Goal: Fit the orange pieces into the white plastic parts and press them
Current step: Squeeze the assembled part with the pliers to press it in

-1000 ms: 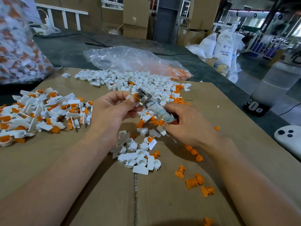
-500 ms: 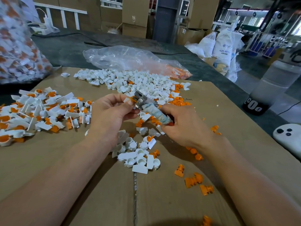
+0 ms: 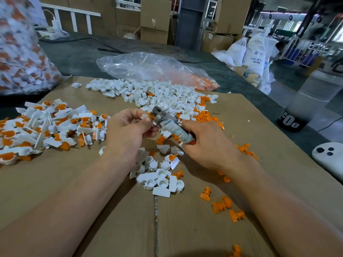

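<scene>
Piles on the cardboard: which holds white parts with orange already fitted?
The left pile; the far pile and the centre pile are mostly plain white.

A dark grey square column rises at the back. Left of it stand stacked brown cardboard boxes and a white-painted rail. Right of it, white woven sacks sit on the daylit grey concrete floor.

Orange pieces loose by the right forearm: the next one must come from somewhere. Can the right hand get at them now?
Probably not straight away: the right hand grips the wrapped tool and would likely have to set it down. Otherwise the orange pieces lie uncovered on the cardboard.
</scene>
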